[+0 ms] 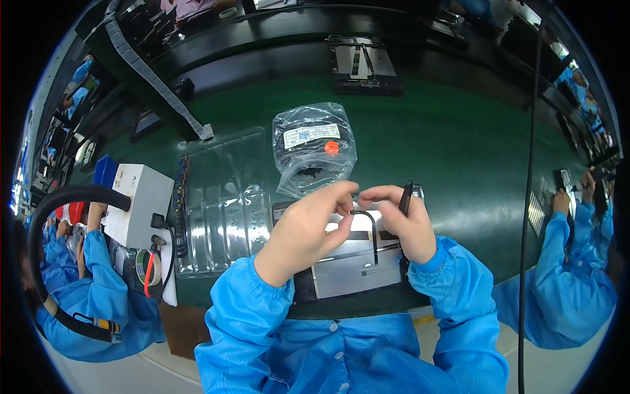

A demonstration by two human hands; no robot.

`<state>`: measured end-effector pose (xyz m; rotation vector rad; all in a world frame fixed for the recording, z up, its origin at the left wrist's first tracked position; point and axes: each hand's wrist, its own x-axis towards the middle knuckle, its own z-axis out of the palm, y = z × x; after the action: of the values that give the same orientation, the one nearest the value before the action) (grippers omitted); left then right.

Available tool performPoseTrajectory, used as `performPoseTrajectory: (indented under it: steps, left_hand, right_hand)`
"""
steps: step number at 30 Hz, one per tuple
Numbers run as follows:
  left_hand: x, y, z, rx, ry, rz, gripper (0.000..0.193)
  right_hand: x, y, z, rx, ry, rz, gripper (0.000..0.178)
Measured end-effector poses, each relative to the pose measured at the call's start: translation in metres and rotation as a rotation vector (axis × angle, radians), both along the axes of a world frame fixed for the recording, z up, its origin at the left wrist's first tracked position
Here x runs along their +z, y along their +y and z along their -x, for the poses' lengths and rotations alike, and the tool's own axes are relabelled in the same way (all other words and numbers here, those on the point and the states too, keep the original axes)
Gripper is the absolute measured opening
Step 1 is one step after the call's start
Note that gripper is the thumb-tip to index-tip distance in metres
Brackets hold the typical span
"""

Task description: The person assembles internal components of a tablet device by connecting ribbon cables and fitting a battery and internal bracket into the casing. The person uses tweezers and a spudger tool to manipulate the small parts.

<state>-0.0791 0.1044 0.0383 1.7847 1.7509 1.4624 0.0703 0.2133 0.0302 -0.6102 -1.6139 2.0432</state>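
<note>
My left hand is closed, thumb and forefinger pinching one end of a thin black flex cable. The cable bends and hangs down over an opened flat device with a silver plate and dark frame, which lies at the table's near edge. To the right, my right hand holds a slim black pointed tool in its curled fingers; its exact kind is unclear. The right forefinger and thumb reach toward the left fingertips, close to the cable's upper end. Both hands cover the device's far part.
A clear bag of dark parts lies beyond my hands. A clear ribbed tray is to the left, beside a white box with a black hose and a tape roll. Another device sits farther back. A black cable hangs at right. Co-workers sit on both sides.
</note>
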Motion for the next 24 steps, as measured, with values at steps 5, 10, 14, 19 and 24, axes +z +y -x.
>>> performPoseTrajectory:
  steps: [5,10,14,19,24]
  left_hand:
    - [-0.001,0.003,-0.008,0.005,0.307,-0.122,0.040]
    - [-0.008,0.007,-0.008,0.029,0.347,-0.223,0.033]
    - [-0.012,0.008,-0.007,0.054,0.420,-0.270,0.028]
    - [-0.010,0.008,-0.010,0.132,0.482,-0.299,0.025]
    - [-0.010,0.008,-0.010,0.211,0.539,-0.331,0.022]
  right_hand:
    - [0.000,-0.003,0.000,0.055,-0.055,-0.084,0.014]
    - [-0.006,-0.002,0.001,-0.001,-0.139,-0.116,0.008]
    - [-0.007,-0.004,0.000,-0.048,-0.091,-0.120,0.005]
    - [-0.010,-0.004,0.000,-0.101,-0.090,-0.221,0.004]
    - [-0.009,-0.008,0.000,-0.124,0.013,-0.333,0.006]
